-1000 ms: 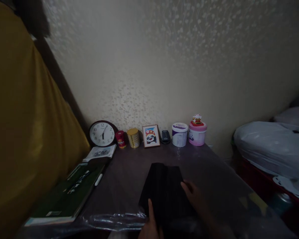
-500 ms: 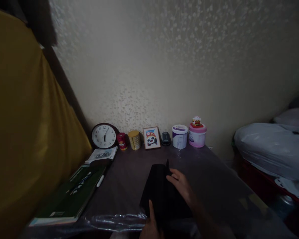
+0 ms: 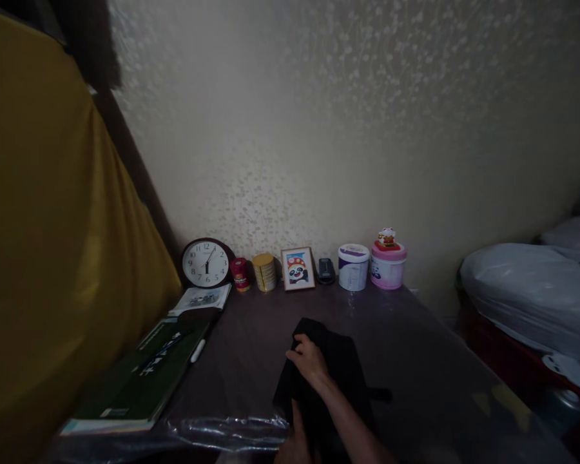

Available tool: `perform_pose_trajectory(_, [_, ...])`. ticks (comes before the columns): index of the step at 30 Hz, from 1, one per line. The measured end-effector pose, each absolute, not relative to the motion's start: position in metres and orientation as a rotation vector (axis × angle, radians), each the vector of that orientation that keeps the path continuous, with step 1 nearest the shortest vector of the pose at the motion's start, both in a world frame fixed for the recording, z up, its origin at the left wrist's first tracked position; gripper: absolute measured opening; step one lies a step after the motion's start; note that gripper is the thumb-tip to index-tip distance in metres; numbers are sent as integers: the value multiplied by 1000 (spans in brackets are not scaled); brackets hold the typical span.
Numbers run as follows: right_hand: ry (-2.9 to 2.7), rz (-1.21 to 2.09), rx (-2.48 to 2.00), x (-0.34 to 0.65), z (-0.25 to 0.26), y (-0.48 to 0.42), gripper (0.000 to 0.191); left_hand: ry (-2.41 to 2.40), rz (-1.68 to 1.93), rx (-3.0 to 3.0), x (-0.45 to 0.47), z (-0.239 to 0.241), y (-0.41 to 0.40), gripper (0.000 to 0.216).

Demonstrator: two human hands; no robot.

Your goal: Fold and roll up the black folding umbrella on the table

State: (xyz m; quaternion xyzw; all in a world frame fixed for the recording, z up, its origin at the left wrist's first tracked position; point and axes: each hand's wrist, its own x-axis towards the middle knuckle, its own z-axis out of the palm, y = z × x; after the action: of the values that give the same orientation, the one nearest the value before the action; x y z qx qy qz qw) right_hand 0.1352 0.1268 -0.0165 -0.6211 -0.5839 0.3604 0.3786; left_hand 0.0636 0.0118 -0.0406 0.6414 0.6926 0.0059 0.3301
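A black fabric item (image 3: 341,361), resembling a soft bag or folded cloth, lies at the front of the table; darkness hides its exact kind. A short black strap (image 3: 379,394) sticks out from its right side. Over its far left part, my right hand (image 3: 310,362) bends thumb and fingers around the edge and grips the fabric. My left hand (image 3: 294,438) rests at its near left edge, index finger stretched out along the black surface. The other left fingers are mostly out of sight at the bottom of the picture.
A green book (image 3: 145,374) and white pen (image 3: 198,350) lie at left, beside a yellow curtain (image 3: 77,225). Along the wall stand a clock (image 3: 205,263), red tin (image 3: 240,275), yellow-lidded container (image 3: 264,272), picture frame (image 3: 298,269), white tub (image 3: 353,267) and pink tub (image 3: 388,267).
My right hand has moved left across the black item, from its upper right part to its far left edge. The strap now points out to the right. My left hand has barely moved.
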Motion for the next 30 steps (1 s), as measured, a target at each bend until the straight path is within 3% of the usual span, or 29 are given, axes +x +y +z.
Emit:
perform_pose_trajectory(10, [-1651,840,-1673,136,-9,121,44,1789,454,1565,59,-42,-5,74])
perform_pose_trajectory(19, [-1712,821,-1619,134,-10,121,44,1736,-119,1807,63,-31,16,79])
perform_pose_trajectory(24, [-1833,815,-1285,145,-4,95,23,1805,-177,1734,66,-39,23,69])
perform_pose_trajectory(30, [-1954,493,-1190,176,-21,62,25,1926,-111,1727,69,-51,23,56])
